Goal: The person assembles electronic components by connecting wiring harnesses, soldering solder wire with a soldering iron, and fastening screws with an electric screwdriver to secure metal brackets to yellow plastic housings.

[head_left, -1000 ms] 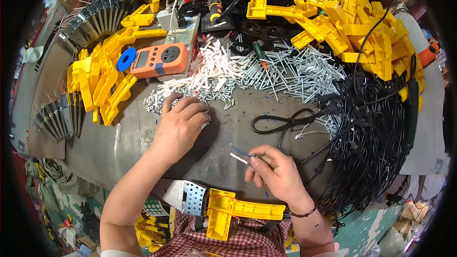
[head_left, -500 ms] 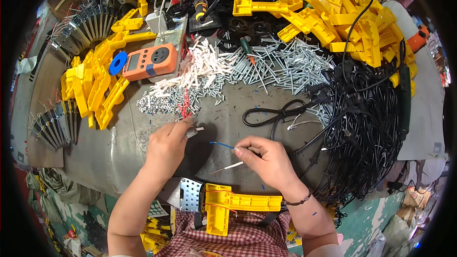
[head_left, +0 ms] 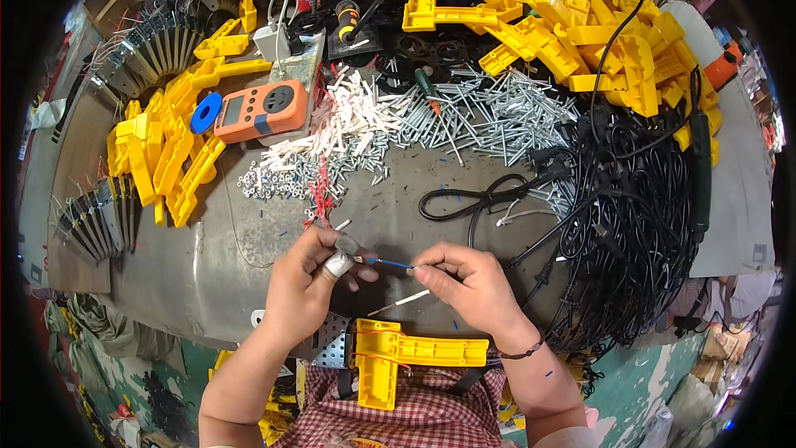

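Observation:
My right hand (head_left: 468,282) pinches a thin blue wire (head_left: 391,263) between thumb and forefinger. The wire's bare left end meets the fingertips of my left hand (head_left: 311,274), which are closed on it; a white wrap (head_left: 338,265) covers my left thumb. Whether the left fingers hide something more, I cannot tell. Below the hands lies a white-sleeved wire (head_left: 405,300) with a bare tip. Close to my body rests an open yellow plastic handle shell (head_left: 439,352), with a red wire inside and a perforated metal plate (head_left: 333,340) at its left end.
An orange meter (head_left: 261,110) stands at the back left beside yellow shells (head_left: 170,158). White sleeves (head_left: 352,112), screws (head_left: 514,116) and a screwdriver (head_left: 428,87) lie at the back middle. Black cords (head_left: 630,232) heap at the right, below more yellow shells (head_left: 580,25).
My left hand has moved from the red wires down and right to the blue wire's left end, and its thumb and fingers have closed there. The right hand has barely moved.

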{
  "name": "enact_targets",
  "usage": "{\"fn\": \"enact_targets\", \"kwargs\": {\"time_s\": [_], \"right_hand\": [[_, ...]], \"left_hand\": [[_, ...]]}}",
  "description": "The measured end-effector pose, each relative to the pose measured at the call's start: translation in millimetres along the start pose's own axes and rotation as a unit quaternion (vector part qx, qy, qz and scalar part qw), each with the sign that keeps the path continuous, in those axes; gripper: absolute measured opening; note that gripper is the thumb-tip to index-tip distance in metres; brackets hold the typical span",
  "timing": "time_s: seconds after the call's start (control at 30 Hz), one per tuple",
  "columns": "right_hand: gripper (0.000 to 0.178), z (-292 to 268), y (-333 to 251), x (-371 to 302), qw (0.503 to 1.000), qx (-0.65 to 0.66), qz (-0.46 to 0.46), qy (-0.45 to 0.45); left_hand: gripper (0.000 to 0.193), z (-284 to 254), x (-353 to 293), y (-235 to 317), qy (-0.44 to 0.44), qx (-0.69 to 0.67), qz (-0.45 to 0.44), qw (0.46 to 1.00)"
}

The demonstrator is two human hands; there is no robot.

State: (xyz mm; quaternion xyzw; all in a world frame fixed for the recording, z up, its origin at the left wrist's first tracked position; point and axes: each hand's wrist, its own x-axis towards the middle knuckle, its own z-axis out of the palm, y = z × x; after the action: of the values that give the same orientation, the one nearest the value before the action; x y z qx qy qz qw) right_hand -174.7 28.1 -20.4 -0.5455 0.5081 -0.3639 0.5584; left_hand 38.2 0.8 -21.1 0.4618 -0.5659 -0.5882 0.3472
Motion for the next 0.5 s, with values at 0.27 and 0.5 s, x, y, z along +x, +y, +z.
{"fn": "enact_targets", "kwargs": {"time_s": [0.27, 0.5], "right_hand": [[0.017, 1.5, 2.4, -2.6, 1.000, 0.002, -0.024, 0.003], [0.017, 0.6, -0.8, -2.0, 0.999, -0.019, 0.001, -0.034]], "left_hand": [[0.038, 4.4, -2.5, 0.3, 0.000, -0.161, -0.023, 0.987], [0.037, 4.6, -8.0, 5.4, -0.025, -0.148, -0.008, 0.989]]}}
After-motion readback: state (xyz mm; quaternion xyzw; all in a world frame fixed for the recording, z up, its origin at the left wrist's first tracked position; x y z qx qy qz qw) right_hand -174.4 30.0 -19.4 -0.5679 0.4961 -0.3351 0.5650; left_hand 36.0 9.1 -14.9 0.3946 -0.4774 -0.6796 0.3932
